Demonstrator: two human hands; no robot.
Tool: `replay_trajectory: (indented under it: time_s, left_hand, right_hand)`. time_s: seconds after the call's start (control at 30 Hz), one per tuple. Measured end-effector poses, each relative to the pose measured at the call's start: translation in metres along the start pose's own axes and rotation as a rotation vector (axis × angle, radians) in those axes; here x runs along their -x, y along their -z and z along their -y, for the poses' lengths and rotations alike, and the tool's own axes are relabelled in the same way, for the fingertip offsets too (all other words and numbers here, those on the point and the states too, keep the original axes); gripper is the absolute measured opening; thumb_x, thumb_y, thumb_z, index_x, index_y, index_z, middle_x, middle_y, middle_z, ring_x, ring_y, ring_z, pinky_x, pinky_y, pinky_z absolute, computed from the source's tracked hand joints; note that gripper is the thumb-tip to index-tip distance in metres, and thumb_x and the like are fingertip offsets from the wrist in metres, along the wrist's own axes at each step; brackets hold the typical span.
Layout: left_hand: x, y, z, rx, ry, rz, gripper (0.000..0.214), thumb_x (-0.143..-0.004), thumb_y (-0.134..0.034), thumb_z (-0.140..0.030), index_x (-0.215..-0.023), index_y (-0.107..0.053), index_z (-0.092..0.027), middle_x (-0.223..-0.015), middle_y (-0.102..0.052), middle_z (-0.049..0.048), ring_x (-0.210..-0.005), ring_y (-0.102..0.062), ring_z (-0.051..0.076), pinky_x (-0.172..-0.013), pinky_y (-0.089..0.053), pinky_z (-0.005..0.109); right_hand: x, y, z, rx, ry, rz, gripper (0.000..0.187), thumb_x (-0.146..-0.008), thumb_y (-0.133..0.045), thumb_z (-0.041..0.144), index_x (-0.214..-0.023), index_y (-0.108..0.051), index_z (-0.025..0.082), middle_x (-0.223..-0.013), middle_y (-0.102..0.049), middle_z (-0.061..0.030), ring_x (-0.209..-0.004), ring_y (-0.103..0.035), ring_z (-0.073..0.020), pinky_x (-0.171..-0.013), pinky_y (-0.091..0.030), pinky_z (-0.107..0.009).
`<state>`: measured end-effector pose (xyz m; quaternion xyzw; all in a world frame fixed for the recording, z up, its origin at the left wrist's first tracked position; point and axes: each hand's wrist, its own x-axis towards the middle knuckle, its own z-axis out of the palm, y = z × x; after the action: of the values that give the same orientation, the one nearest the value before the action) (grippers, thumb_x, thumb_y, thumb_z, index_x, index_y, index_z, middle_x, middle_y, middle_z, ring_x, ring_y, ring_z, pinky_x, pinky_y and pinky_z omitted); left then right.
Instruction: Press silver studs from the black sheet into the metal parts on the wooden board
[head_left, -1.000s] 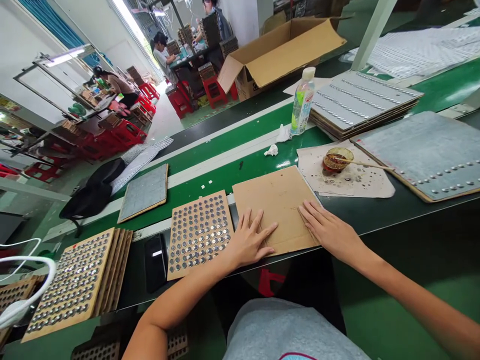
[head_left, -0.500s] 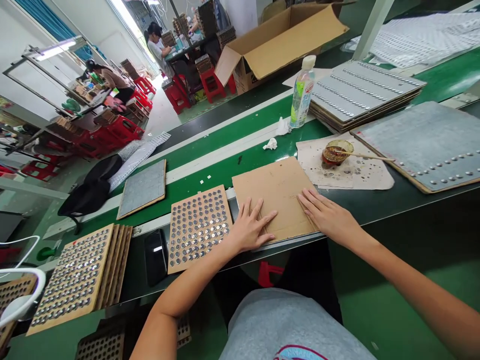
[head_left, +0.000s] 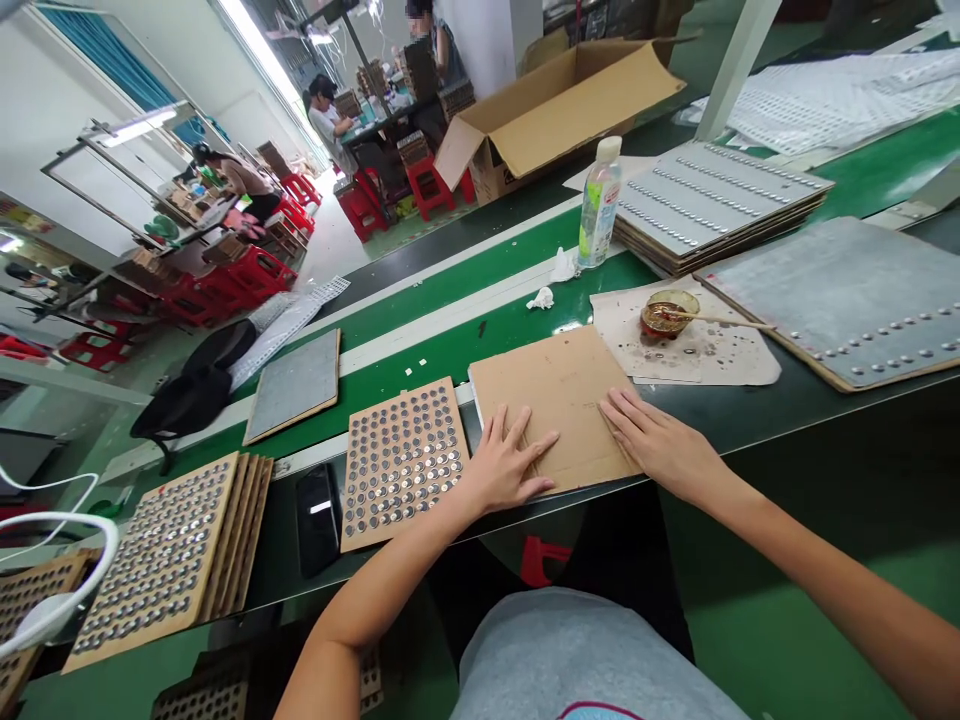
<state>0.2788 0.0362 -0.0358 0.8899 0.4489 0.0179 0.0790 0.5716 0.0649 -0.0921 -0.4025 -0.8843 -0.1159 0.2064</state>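
Both my hands lie on a plain cardboard sheet (head_left: 559,375) at the front edge of the bench. My left hand (head_left: 511,462) is spread over its left part, fingers apart and holding nothing. On the right side of the sheet rests my right hand (head_left: 651,436), its fingers stretched out flat. A light edge shows under the sheet's left side; what lies beneath is hidden. Just left is a cardboard board with rows of round metal pieces (head_left: 405,455). To the right, a small jar of brown liquid (head_left: 666,314) with a stick (head_left: 727,321) across it stands on stained paper (head_left: 611,318).
A phone (head_left: 316,520) and a stack of studded boards (head_left: 161,550) are at the left. A grey board (head_left: 294,385) lies farther back. A bottle (head_left: 599,205), stacked grey sheets (head_left: 720,200) and a large grey sheet (head_left: 847,290) stand or lie to the right. People work in the background.
The camera view has tilted slightly, so the scene sits a little lower. Both hands stay on the cardboard sheet in nearly the same place.
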Motion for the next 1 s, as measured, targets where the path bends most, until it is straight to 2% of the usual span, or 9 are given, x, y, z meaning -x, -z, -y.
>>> replay_trajectory:
  time_s: [0.2, 0.4, 0.53, 0.63, 0.73, 0.87, 1.0]
  left_hand:
    - [-0.002, -0.003, 0.0, -0.011, -0.003, -0.022, 0.071, -0.089, -0.058, -0.063, -0.152, -0.046, -0.033, -0.164, -0.033, 0.016, -0.151, -0.022, 0.051, -0.115, -0.03, 0.069]
    - [0.005, -0.001, -0.009, -0.034, -0.022, -0.058, 0.071, -0.088, -0.063, -0.06, -0.152, -0.047, -0.033, -0.162, -0.037, 0.0173, -0.149, -0.028, 0.05, -0.113, -0.033, 0.069]
    - [0.025, -0.005, -0.025, -0.076, -0.192, -0.167, 0.051, -0.093, -0.061, -0.048, -0.142, -0.057, -0.037, -0.157, -0.047, 0.0107, -0.152, -0.028, 0.043, -0.117, -0.028, 0.067]
    - [0.041, -0.016, -0.036, -0.117, -0.277, -0.277, 0.039, -0.094, -0.06, -0.044, -0.131, -0.065, -0.031, -0.144, -0.059, 0.0097, -0.15, -0.036, 0.037, -0.121, -0.024, 0.064]
    - [0.051, -0.026, -0.04, -0.144, -0.242, -0.356, 0.037, -0.095, -0.059, -0.042, -0.129, -0.066, -0.029, -0.138, -0.064, 0.0095, -0.146, -0.043, 0.033, -0.123, -0.02, 0.061]
    - [0.053, -0.033, -0.043, -0.158, -0.211, -0.372, 0.041, -0.096, -0.057, -0.044, -0.132, -0.064, -0.025, -0.142, -0.062, 0.0099, -0.146, -0.044, 0.03, -0.126, -0.017, 0.056]
    - [0.054, -0.037, -0.046, -0.16, -0.18, -0.37, 0.044, -0.096, -0.057, -0.044, -0.134, -0.063, -0.023, -0.144, -0.061, 0.0127, -0.146, -0.044, 0.03, -0.126, -0.019, 0.056]
  right_hand:
    - [0.0, 0.0, -0.003, 0.029, 0.004, -0.015, 0.045, -0.103, -0.035, 0.017, -0.139, -0.057, 0.001, -0.143, -0.056, -0.0232, -0.139, -0.05, -0.0304, -0.111, -0.048, -0.046]
    - [0.001, 0.016, 0.009, 0.052, 0.037, -0.054, 0.042, -0.102, -0.038, 0.016, -0.137, -0.059, 0.003, -0.142, -0.057, -0.0232, -0.137, -0.051, -0.0313, -0.108, -0.046, -0.046]
    - [0.002, 0.026, 0.027, 0.038, 0.135, -0.065, 0.038, -0.105, -0.045, 0.033, -0.131, -0.065, 0.015, -0.14, -0.061, -0.0137, -0.131, -0.055, -0.0273, -0.104, -0.047, -0.041]
    - [0.005, 0.026, 0.032, 0.033, 0.214, -0.061, 0.036, -0.106, -0.043, 0.037, -0.128, -0.067, 0.021, -0.136, -0.065, -0.0079, -0.126, -0.058, -0.0238, -0.099, -0.049, -0.037]
    - [0.004, 0.023, 0.029, 0.056, 0.269, -0.054, 0.036, -0.105, -0.046, 0.036, -0.129, -0.067, 0.019, -0.136, -0.065, -0.009, -0.124, -0.059, -0.0247, -0.096, -0.05, -0.037]
    - [0.0, 0.021, 0.024, 0.121, 0.404, -0.063, 0.034, -0.103, -0.051, 0.03, -0.126, -0.066, 0.011, -0.129, -0.067, -0.0151, -0.12, -0.061, -0.0268, -0.098, -0.051, -0.039]
    - [-0.005, 0.02, 0.028, 0.2, 0.516, -0.064, 0.032, -0.099, -0.047, 0.016, -0.123, -0.065, 0.004, -0.12, -0.068, -0.0222, -0.111, -0.066, -0.0284, -0.086, -0.054, -0.039]
